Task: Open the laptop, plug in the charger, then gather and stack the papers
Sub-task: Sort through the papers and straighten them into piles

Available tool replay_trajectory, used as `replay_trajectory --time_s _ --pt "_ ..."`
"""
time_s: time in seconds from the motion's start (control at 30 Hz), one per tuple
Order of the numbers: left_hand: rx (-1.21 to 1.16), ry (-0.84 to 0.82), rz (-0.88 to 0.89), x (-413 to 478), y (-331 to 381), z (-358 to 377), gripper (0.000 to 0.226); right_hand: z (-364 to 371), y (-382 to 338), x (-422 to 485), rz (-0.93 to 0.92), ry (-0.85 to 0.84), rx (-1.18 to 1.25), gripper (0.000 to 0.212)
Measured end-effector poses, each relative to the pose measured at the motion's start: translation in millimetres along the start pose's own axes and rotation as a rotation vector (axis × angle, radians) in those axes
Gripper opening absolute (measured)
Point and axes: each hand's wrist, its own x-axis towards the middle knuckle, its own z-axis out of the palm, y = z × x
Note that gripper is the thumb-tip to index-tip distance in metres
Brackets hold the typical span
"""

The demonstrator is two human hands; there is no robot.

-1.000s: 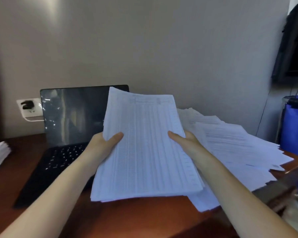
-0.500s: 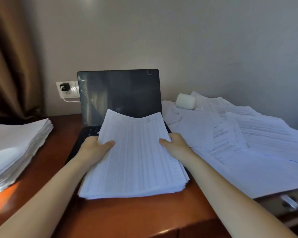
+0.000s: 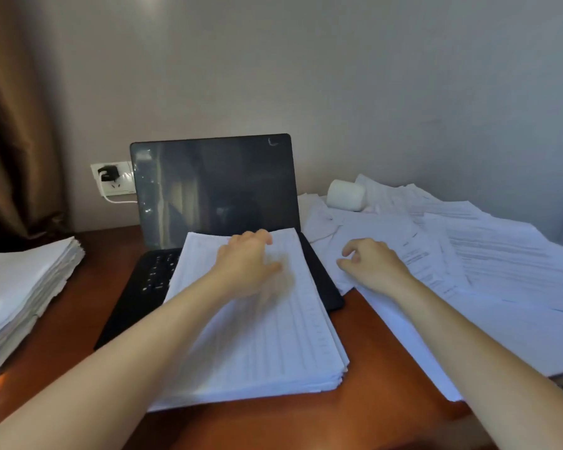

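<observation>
A: Left hand (image 3: pixel 247 261), pose?

B: The forearm comes in from the lower left, palm down over the far half of the gathered stack (image 3: pixel 267 336). Fingers are fairly straight and slightly apart, thumb out to the right. They grip nothing. The hand is blurred, so I cannot tell if it touches the top sheet.

A: Right hand (image 3: pixel 374 267)?

B: The forearm comes in from the lower right, with the hand over the loose sheets (image 3: pixel 488 254). Fingers are loosely curled, tips pointing down. Thumb and forefinger are apart, and no sheet shows between them.

A: Where does the stack lie?

B: Its far end is on the keyboard of the laptop (image 3: pixel 215 190), reaching the foot of the screen. Its near end is on the table (image 3: pixel 371 417).

A: Laptop and charger (image 3: pixel 108 173)?

B: The lid is open and the screen dark. The charger sits in the wall socket just left of the screen, and its white cable runs behind the lid.

A: Other papers?

B: A second stack (image 3: pixel 23 287) lies at the table's left edge, well apart from both hands.
</observation>
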Motion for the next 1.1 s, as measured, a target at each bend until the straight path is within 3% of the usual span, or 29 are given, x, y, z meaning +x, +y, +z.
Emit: replay_trajectory --time_s 0.23,0.4,0.53,0.73,0.83,0.87,1.0,1.1 --pt "-0.097 -0.164 0.258 58.2 63.4 19.3 0.038 -29.1 54.8 43.8 0.150 0.006 -0.059 0.024" --pt "0.025 -0.234 0.347 97.4 91.6 48.1 0.035 -39.8 79.4 78.5 0.221 0.023 -0.040 0.028" --pt "0.070 -0.254 0.359 123.6 100.2 68.3 0.033 -36.8 91.4 95.8 0.309 0.063 0.098 0.041" --pt "-0.006 -0.155 0.365 139.3 95.4 94.0 0.020 -26.6 104.0 101.9 0.371 0.121 0.356 0.045" --pt "-0.061 -0.114 0.368 139.1 89.8 106.2 0.016 -25.0 101.8 97.9 0.350 0.080 0.485 0.010" --pt "-0.084 -0.102 0.370 138.9 88.5 108.9 0.016 -22.3 102.9 98.7 0.336 0.069 0.510 0.008" --pt "-0.161 -0.086 0.381 138.2 87.0 110.9 0.016 -17.9 107.7 102.2 0.327 0.062 0.672 0.035" --pt "-0.181 -0.076 0.384 138.3 86.6 111.5 0.017 -17.8 108.3 99.8 0.257 0.074 0.708 0.040"
